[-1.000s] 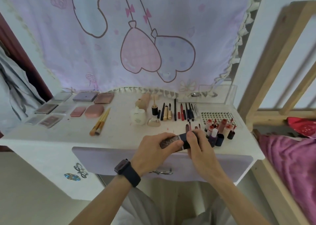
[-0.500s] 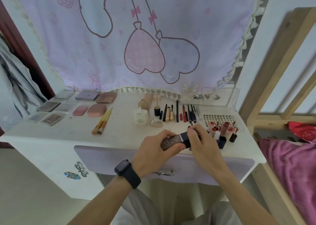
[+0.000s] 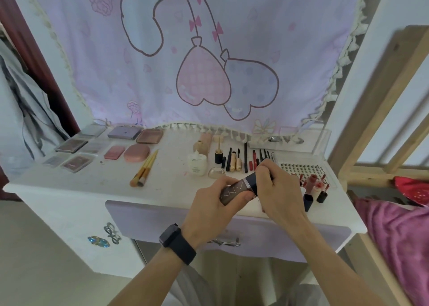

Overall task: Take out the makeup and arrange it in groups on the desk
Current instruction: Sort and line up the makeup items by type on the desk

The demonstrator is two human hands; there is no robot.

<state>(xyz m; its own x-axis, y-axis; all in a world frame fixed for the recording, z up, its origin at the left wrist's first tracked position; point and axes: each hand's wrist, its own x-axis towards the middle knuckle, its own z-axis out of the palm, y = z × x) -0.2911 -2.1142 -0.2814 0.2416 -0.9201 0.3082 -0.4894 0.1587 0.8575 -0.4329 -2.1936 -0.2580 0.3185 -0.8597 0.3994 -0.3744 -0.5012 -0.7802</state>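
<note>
Above the front edge of the white desk point(image 3: 92, 189), both hands hold a brown tube with a zigzag pattern and a dark cap point(image 3: 236, 188). My left hand point(image 3: 216, 203) grips the brown body. My right hand point(image 3: 276, 189) is curled round the dark cap end. Makeup lies in groups on the desk: palettes point(image 3: 72, 146) and pink compacts point(image 3: 136, 153) at the left, brushes point(image 3: 145, 168) in the middle, a white bottle point(image 3: 197, 165), pencils and wands point(image 3: 241, 158), and lipsticks point(image 3: 315, 186) at the right, partly hidden by my right hand.
A sheet of false lashes point(image 3: 299, 168) lies behind the lipsticks. A lilac drawer front point(image 3: 144, 222) is below the desk top. A wooden bed frame point(image 3: 376, 110) and pink bedding point(image 3: 399, 233) stand to the right. A cartoon curtain point(image 3: 209, 61) hangs behind the desk.
Both hands have lifted the tube a little and shifted it slightly away from me; the grip on body and cap is the same.
</note>
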